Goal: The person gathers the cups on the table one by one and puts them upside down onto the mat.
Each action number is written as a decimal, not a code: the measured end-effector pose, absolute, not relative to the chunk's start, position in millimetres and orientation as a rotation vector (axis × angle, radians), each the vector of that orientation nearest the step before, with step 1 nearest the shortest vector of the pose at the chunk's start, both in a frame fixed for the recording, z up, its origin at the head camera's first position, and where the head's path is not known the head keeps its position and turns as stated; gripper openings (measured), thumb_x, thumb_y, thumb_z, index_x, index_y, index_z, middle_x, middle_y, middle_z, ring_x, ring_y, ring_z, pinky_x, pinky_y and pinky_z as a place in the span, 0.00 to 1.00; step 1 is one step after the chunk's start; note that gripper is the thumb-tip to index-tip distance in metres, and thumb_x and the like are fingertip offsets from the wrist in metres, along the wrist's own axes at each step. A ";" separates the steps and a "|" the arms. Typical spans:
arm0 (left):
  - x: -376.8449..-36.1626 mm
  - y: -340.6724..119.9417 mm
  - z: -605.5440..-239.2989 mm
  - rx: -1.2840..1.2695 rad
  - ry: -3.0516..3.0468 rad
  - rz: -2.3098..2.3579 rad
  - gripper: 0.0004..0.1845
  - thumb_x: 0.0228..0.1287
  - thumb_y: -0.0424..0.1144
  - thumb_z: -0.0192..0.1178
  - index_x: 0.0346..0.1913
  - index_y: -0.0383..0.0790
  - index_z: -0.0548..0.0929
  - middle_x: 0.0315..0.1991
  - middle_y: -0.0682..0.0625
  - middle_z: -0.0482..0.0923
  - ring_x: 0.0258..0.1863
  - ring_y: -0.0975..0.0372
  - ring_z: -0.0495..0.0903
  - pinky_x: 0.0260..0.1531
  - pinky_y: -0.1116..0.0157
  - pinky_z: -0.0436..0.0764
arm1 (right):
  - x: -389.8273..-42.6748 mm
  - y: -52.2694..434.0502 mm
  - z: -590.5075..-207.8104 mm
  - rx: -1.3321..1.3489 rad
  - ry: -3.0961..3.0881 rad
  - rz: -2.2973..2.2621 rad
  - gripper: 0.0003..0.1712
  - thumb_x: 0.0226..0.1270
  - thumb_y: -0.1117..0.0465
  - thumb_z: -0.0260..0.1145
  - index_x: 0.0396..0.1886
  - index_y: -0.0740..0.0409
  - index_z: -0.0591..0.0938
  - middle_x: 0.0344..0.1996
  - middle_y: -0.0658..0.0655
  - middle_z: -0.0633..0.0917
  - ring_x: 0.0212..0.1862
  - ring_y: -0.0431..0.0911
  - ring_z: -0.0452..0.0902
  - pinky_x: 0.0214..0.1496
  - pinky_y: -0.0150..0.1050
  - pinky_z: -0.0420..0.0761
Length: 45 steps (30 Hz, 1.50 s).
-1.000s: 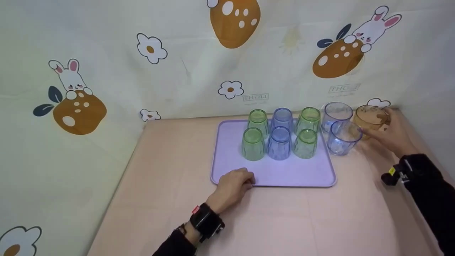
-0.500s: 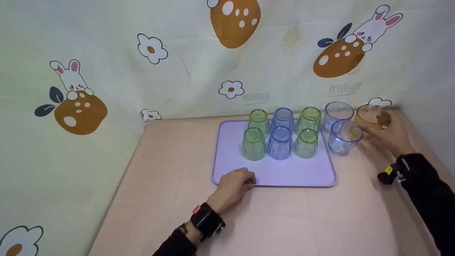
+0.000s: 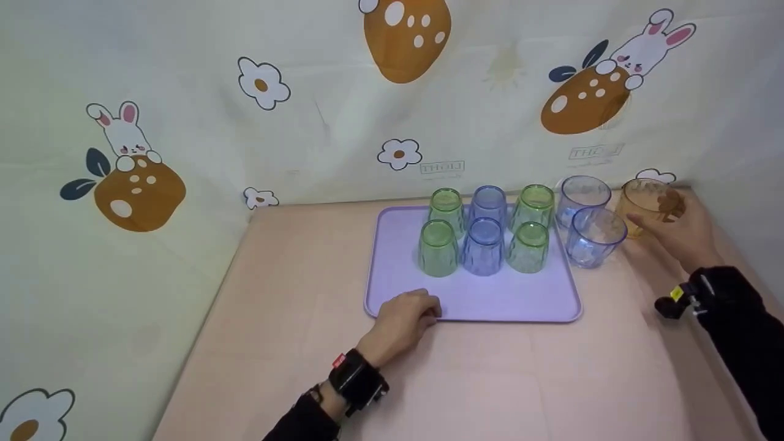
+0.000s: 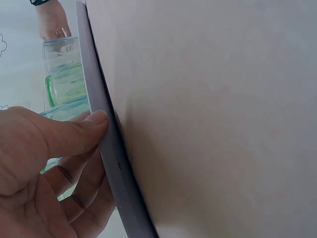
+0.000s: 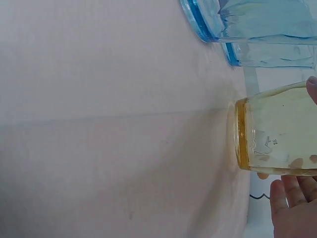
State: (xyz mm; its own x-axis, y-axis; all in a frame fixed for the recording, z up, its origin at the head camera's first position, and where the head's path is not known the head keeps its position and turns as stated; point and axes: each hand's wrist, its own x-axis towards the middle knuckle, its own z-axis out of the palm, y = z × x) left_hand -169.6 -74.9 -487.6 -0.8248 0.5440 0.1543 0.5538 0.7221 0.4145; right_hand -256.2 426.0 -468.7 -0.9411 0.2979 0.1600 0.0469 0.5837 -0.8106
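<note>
In the head view my right hand [image 3: 680, 233] holds an upright amber glass [image 3: 640, 211] at the table's back right. In the right wrist view, the thumb [image 5: 311, 88] is on one side of this amber glass [image 5: 277, 134] and the fingers are on the other. Just left of it stand two upright clear blue glasses [image 3: 595, 239]. My left hand [image 3: 401, 321] grips the front rim of a lilac tray [image 3: 484, 306]; the left wrist view shows the thumb [image 4: 94, 123] on that rim. On the tray, several green glasses [image 3: 438, 251] and two blue ones [image 3: 484, 248] stand upside down.
The table has a pale peach cover [image 3: 294, 275]. Behind it and along the left hangs a light sheet [image 3: 202, 141] printed with rabbits and flowers. The two upright blue glasses stand close to the tray's right edge.
The amber glass has shifted slightly to the right with my right hand, widening the gap to the blue glasses. My left hand and the tray have stayed put.
</note>
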 end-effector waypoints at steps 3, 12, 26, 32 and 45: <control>-169.1 -74.9 -487.4 -0.919 -2.890 -0.705 0.04 0.63 0.33 0.70 0.36 0.48 0.87 0.31 0.60 0.78 0.36 0.65 0.80 0.33 0.64 0.78 | -256.2 427.9 -463.7 -0.274 -2.478 1.296 0.51 0.62 0.46 0.75 0.73 0.68 0.61 0.57 0.61 0.70 0.59 0.53 0.64 0.54 0.32 0.67; -169.2 -74.9 -488.2 -0.927 -2.879 -0.729 0.05 0.63 0.32 0.70 0.37 0.47 0.88 0.31 0.60 0.78 0.35 0.65 0.80 0.33 0.66 0.78 | -252.8 427.5 -439.9 -0.374 -2.367 1.321 0.55 0.63 0.48 0.75 0.78 0.63 0.54 0.70 0.64 0.63 0.69 0.49 0.58 0.70 0.41 0.61; -167.8 -75.0 -488.0 -0.925 -2.881 -0.738 0.05 0.64 0.33 0.70 0.38 0.47 0.88 0.32 0.60 0.78 0.35 0.66 0.80 0.35 0.66 0.78 | -257.3 393.7 -403.0 -0.177 -2.260 1.187 0.50 0.59 0.60 0.78 0.76 0.55 0.61 0.71 0.59 0.67 0.70 0.46 0.60 0.70 0.37 0.61; -168.7 -73.7 -487.2 -0.916 -2.905 -0.719 0.05 0.63 0.32 0.70 0.36 0.47 0.88 0.31 0.60 0.77 0.34 0.66 0.79 0.33 0.65 0.78 | -258.3 370.7 -386.7 0.028 -2.192 1.116 0.51 0.51 0.65 0.82 0.74 0.56 0.67 0.66 0.58 0.71 0.65 0.46 0.64 0.63 0.34 0.64; -170.2 -73.8 -487.5 -0.915 -2.914 -0.736 0.04 0.64 0.33 0.70 0.37 0.47 0.88 0.31 0.61 0.77 0.35 0.65 0.80 0.34 0.65 0.78 | -243.0 333.7 -364.8 0.394 -2.310 0.756 0.55 0.45 0.70 0.84 0.74 0.56 0.67 0.67 0.63 0.69 0.67 0.56 0.60 0.67 0.48 0.64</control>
State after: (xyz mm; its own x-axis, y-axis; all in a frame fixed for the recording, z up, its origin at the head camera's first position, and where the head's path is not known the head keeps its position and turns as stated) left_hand -170.2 -73.8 -487.5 -0.8303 0.5404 0.1364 0.5403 0.7205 0.4347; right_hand -243.0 333.7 -364.8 -0.7322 -0.0740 0.6771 -0.4600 0.7869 -0.4114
